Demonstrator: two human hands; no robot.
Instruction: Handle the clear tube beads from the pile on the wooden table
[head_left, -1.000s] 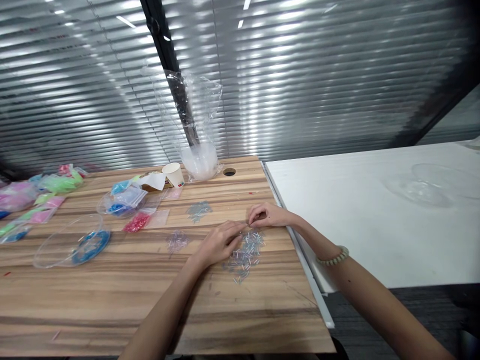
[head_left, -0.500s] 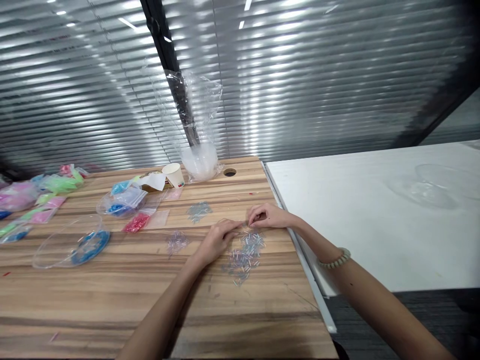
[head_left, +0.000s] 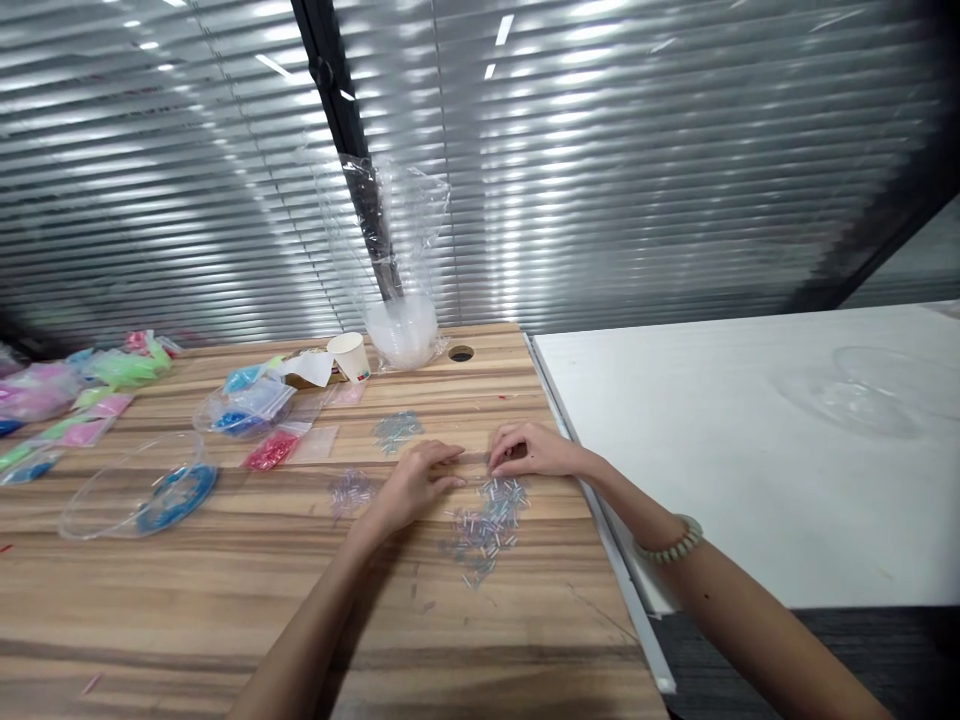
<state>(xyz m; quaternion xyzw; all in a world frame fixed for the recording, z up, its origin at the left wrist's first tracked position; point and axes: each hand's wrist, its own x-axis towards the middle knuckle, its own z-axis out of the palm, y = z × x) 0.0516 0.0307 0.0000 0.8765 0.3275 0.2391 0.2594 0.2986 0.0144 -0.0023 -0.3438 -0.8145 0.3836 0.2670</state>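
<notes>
Wood-grain table (head_left: 225, 600) carries a loose heap of small pale tube beads (head_left: 484, 525), and both hands work at the far edge of that heap. The left hand (head_left: 411, 488) lies just left of the heap, palm down, fingers stretched toward the right hand; whether its grip pinches a bead cannot be told. The right hand (head_left: 529, 452) sits just beyond the heap, fingertips curled together and pressed down at the table, a clenched pinch, though what it holds is too small to see. A beaded bracelet (head_left: 670, 541) circles the right wrist, nearer the camera than the heap.

Left of the heap lies a smaller purple bead cluster (head_left: 351, 490), and beyond the heap a grey-blue bead cluster (head_left: 396, 430). Farther left of the heap stand a red bead packet (head_left: 270, 451), a clear bowl with blue beads (head_left: 142, 485) and bright coloured packets (head_left: 90, 385). Well beyond the heap are a paper cup (head_left: 349, 356) and a clear plastic bag (head_left: 397, 290). To the right of the heap a white table (head_left: 712, 450) abuts the wooden one.
</notes>
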